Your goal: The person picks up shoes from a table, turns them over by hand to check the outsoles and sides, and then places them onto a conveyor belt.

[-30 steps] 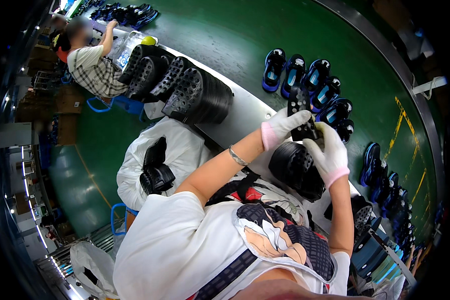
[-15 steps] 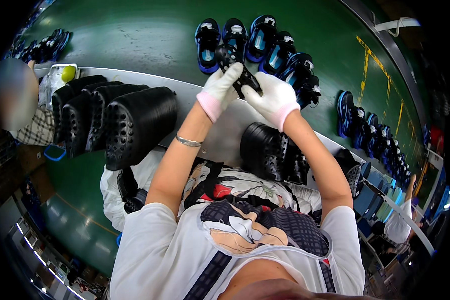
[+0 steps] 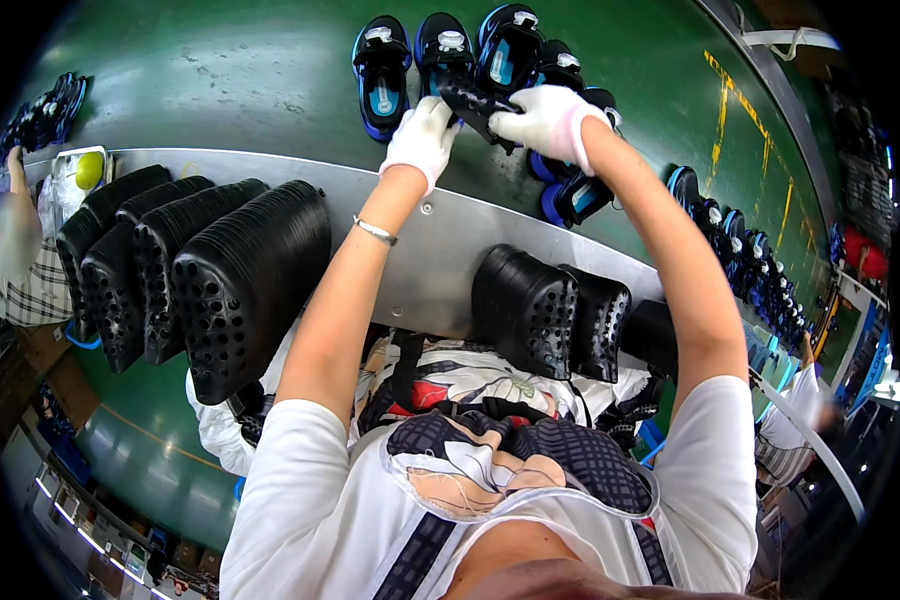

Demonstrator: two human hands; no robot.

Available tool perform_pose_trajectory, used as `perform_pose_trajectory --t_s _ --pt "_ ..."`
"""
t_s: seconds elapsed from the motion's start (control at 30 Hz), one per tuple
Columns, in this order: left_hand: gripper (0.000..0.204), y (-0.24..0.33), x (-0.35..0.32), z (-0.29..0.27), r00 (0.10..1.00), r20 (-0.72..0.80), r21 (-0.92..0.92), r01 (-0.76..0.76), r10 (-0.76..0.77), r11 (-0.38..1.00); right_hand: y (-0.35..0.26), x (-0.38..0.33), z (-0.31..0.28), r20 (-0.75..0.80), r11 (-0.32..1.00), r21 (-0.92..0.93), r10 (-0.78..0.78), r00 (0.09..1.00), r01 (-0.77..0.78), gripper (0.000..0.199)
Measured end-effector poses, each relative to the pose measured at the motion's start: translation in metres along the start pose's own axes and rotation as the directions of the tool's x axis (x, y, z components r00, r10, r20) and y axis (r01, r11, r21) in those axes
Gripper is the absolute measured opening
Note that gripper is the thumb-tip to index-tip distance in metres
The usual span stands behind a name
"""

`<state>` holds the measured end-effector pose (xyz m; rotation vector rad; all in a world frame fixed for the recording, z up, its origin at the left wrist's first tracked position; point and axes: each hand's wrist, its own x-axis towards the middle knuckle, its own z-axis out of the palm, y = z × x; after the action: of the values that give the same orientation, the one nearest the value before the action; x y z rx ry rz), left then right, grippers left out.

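Observation:
My right hand point(image 3: 545, 122), in a white glove, pinches the near end of a black perforated plastic shoe insert point(image 3: 482, 108). The insert's far end reaches into the opening of a black-and-blue shoe point(image 3: 444, 45), the second from the left in its group. My left hand point(image 3: 418, 142), gloved alike, is closed round the heel of that shoe, close beside the insert; its fingertips are partly hidden. To the left stands another black-and-blue shoe point(image 3: 381, 75) with a light blue insole. A further shoe point(image 3: 510, 48) is on the right, and several more lie beyond my right hand.
Nested stacks of black perforated inserts point(image 3: 255, 270) rest on the metal edge point(image 3: 410, 240) at left, with smaller stacks point(image 3: 525, 300) at right. Rows of shoes point(image 3: 735, 240) stand on the green surface point(image 3: 220, 80). Co-workers point(image 3: 20, 250) are at both sides.
The insert has moved from between both hands into the shoe's opening. My left hand has moved to the shoe's heel; my right has moved up. A nearby shoe now lies tipped.

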<state>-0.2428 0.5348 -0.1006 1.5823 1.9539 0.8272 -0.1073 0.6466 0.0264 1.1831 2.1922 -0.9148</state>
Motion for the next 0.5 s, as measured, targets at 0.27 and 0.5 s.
perform_pose_trajectory --t_s 0.27,0.5 --pt "0.015 0.001 0.004 0.017 0.993 -0.108 -0.015 -0.047 0.046 0.999 -0.038 0.046 -0.026 0.058 0.95 -0.265 0.187 0.981 -0.165 0.043" --pt "0.025 -0.004 0.004 0.014 0.943 0.06 -0.039 0.331 -0.328 0.943 -0.078 0.081 0.031 -0.199 0.906 -0.405 0.048 0.979 -0.127 0.025"
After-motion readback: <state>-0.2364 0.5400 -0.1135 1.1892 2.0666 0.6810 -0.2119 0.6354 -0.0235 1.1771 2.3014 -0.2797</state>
